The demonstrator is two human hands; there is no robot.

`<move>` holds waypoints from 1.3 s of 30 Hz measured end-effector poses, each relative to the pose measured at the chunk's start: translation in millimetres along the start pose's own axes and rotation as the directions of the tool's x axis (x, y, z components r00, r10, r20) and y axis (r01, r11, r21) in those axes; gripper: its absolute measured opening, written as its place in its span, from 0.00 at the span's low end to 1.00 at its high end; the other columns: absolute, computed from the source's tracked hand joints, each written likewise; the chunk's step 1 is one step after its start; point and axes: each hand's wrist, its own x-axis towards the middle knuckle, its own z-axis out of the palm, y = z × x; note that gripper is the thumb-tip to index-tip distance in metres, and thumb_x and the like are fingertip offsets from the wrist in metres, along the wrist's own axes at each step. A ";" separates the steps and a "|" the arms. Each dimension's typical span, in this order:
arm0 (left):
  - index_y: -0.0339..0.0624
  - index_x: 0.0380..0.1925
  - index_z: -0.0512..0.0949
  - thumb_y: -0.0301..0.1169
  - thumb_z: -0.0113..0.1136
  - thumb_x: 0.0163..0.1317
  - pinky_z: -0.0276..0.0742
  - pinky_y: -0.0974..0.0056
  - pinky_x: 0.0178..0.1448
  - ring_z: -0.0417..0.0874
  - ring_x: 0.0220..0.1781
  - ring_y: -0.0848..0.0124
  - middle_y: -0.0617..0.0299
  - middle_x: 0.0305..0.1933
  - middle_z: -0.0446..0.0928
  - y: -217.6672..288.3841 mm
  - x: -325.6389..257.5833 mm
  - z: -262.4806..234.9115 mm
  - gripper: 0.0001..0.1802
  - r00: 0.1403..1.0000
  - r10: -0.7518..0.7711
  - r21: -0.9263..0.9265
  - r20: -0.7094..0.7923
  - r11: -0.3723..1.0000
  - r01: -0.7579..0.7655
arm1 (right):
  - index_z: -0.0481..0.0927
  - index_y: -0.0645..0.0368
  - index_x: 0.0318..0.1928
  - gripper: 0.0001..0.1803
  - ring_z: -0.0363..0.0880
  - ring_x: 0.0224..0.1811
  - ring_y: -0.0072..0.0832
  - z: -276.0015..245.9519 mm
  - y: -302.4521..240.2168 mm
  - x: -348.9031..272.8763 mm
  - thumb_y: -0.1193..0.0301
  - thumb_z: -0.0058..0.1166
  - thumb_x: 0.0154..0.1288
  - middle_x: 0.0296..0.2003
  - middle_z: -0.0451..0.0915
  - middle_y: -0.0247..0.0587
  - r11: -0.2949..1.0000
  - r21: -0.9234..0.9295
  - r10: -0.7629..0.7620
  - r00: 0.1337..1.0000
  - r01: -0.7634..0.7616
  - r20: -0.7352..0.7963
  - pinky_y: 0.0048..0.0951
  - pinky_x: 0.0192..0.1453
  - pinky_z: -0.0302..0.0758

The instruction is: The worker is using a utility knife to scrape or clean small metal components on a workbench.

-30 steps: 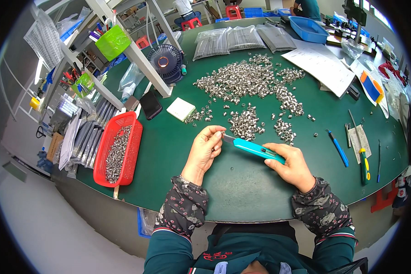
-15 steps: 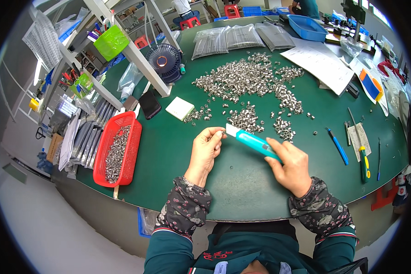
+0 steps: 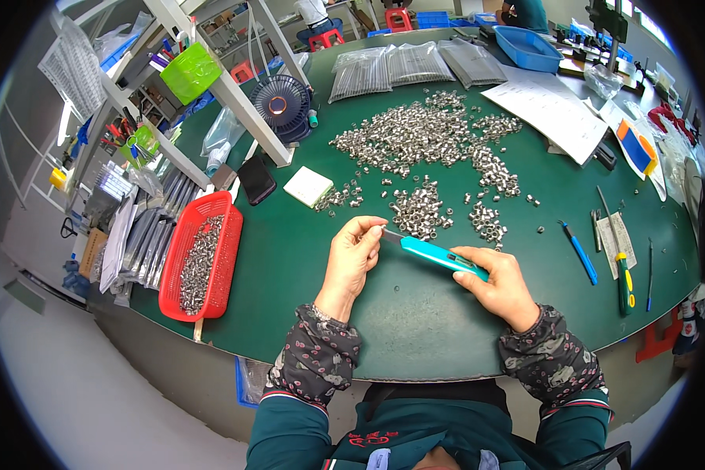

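Between the thumb and forefinger of my left hand (image 3: 351, 258) is a small metal ring, mostly hidden by the fingertips. My right hand (image 3: 497, 283) grips a teal utility knife (image 3: 439, 256) by its handle. The knife's blade (image 3: 392, 235) reaches left to the ring at my left fingertips; whether it touches cannot be made out. Just beyond my hands lies a small heap of short metal rings (image 3: 420, 210), with a much larger pile of rings (image 3: 415, 133) farther back on the green table (image 3: 415, 329).
At left stands a red plastic basket (image 3: 231, 262) partly filled with metal pieces. A sticky-note pad (image 3: 309, 186), a black phone (image 3: 256, 180) and a small fan (image 3: 280, 108) sit behind it. On the right lie a blue pen-like tool (image 3: 580, 254) and a green-yellow screwdriver (image 3: 626, 290).
The knife has turned in my right hand, so its blade now shows thin and dark rather than broad and bright. My right hand has shifted slightly; the left has barely moved.
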 end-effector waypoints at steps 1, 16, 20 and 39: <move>0.37 0.41 0.75 0.26 0.55 0.63 0.52 0.81 0.17 0.61 0.20 0.87 0.69 0.30 0.71 -0.2 0.1 0.1 0.07 0.999 0.030 0.033 0.030 0.999 -0.031 | 0.79 0.55 0.46 0.18 0.77 0.28 0.39 0.8 4.0 -0.3 0.67 0.59 0.52 0.27 0.78 0.44 0.994 0.098 0.043 0.999 -0.044 0.010 0.35 0.33 0.72; 0.38 0.41 0.73 0.27 0.52 0.64 0.53 0.81 0.16 0.62 0.19 0.85 0.61 0.34 0.75 1.1 0.9 -4.2 0.07 0.986 -0.152 -0.183 0.063 0.970 0.161 | 0.77 0.57 0.47 0.20 0.72 0.21 0.37 -0.6 -5.3 1.6 0.71 0.60 0.51 0.22 0.70 0.42 0.961 -0.215 -0.225 0.946 0.176 -0.232 0.34 0.25 0.68; 0.38 0.42 0.73 0.27 0.51 0.65 0.53 0.82 0.16 0.61 0.19 0.85 0.59 0.36 0.75 4.1 0.3 -4.0 0.07 0.988 -0.146 -0.187 0.054 0.970 0.154 | 0.77 0.56 0.46 0.19 0.72 0.21 0.37 -1.2 -2.4 2.0 0.71 0.60 0.51 0.22 0.71 0.42 0.966 -0.208 -0.199 0.956 0.154 -0.214 0.35 0.25 0.67; 0.39 0.38 0.75 0.31 0.52 0.66 0.52 0.82 0.15 0.61 0.17 0.86 0.67 0.28 0.70 3.5 0.7 -3.2 0.07 0.990 -0.072 -0.148 0.124 0.985 0.090 | 0.78 0.54 0.46 0.19 0.76 0.27 0.40 0.0 6.6 1.5 0.66 0.59 0.52 0.26 0.75 0.43 0.998 0.002 -0.059 0.998 0.059 0.002 0.36 0.31 0.72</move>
